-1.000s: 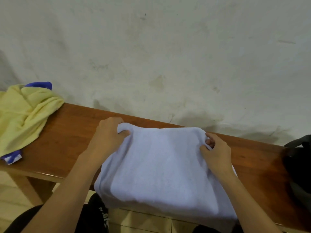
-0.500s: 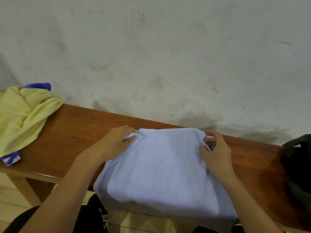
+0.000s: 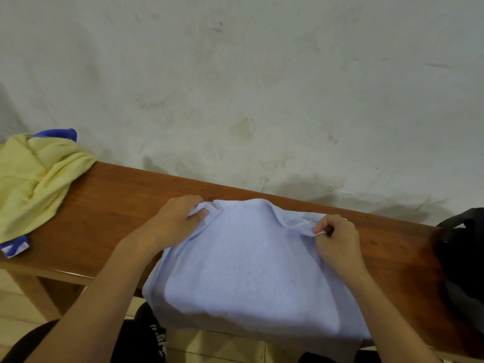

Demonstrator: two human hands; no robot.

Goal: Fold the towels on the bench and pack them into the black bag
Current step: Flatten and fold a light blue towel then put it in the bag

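Observation:
A pale blue towel [image 3: 251, 268] lies across the wooden bench [image 3: 110, 205], its near part hanging over the front edge. My left hand [image 3: 180, 218] grips the towel's far left corner. My right hand [image 3: 337, 237] pinches the far right corner between thumb and fingers. The far edge between the hands is bunched and wavy. A crumpled yellow towel [image 3: 34, 179] with blue trim sits at the bench's left end. The black bag [image 3: 463, 247] stands at the right end, partly cut off by the frame.
A stained white wall [image 3: 235, 87] rises right behind the bench. A bench leg [image 3: 36, 294] and tiled floor show at lower left. My dark-clothed legs [image 3: 141, 339] are below the bench's front edge.
Both hands have kept their hold on the far corners. The right hand has drawn its corner slightly toward me, and the far edge now bunches between the hands.

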